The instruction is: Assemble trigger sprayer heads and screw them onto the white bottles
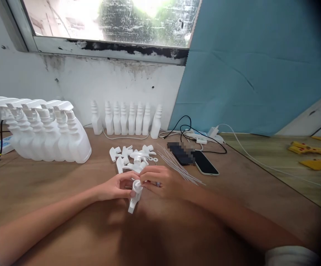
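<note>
Between my hands is a white spray-bottle trigger head [135, 197], tilted with its narrow end toward me. My left hand [118, 187] is closed around it, thumb on its near side. The fingers of my right hand [159, 180] are pinched at its upper end; whatever small part they may hold is hidden. Just beyond my fingers lies a loose pile of white trigger-head parts [139, 156]. Two small white washers [155, 159] rest at the pile's right side. Thin white dip tubes [178, 167] are fanned out to the right of my right hand.
Assembled white spray bottles [49, 136] stand in a row at left. Several bottles without heads [131, 120] line the wall. Two phones, one dark-screened [205, 162], lie at right near tangled cables and a power strip [202, 136]. Yellow objects [308, 148] lie beyond the table's right edge.
</note>
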Demonstrator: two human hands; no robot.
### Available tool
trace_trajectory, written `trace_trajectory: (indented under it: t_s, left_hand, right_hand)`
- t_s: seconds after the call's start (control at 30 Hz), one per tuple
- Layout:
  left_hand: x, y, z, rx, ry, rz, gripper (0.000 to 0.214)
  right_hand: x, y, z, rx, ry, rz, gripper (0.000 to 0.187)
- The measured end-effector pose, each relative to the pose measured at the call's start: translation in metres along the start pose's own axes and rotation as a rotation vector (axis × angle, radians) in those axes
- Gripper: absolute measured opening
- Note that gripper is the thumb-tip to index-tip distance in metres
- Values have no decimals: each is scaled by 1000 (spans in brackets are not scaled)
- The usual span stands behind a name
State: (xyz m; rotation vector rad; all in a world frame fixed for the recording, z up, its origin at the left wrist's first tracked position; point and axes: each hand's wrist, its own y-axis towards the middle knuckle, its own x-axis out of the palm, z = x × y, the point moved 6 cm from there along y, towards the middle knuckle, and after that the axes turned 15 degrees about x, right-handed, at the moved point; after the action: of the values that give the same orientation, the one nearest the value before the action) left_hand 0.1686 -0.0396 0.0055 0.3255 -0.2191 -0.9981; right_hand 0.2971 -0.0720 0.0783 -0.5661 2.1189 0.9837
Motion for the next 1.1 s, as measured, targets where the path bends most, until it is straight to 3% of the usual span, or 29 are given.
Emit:
trace_trajectory:
  t_s: [0.13, 0.37, 0.6, 0.83, 0.97, 1.1]
  left_hand:
    - [-1, -1, -3, -12, 30, -18, 28]
    - [-1, -4, -8, -82, -27, 5, 35]
    - [3, -2, 0, -130, -69, -25, 37]
    - [9, -6, -9, -232, -93, 160, 31]
    - [17, -6, -8, -233, -115, 307, 31]
    - [22, -5, -10, -251, -94, 354, 29]
  right_hand:
    - [3, -3, -3, -89, -80, -46, 14]
    - [7, -4, 2, -91, -110, -113, 12]
    - [14, -5, 1, -161, -187, -70, 14]
    - [20, -8, -3, -158, -175, -26, 14]
    - [22, -11, -9, -241, -253, 84, 12]
    - [27, -15, -14, -276, -355, 161, 10]
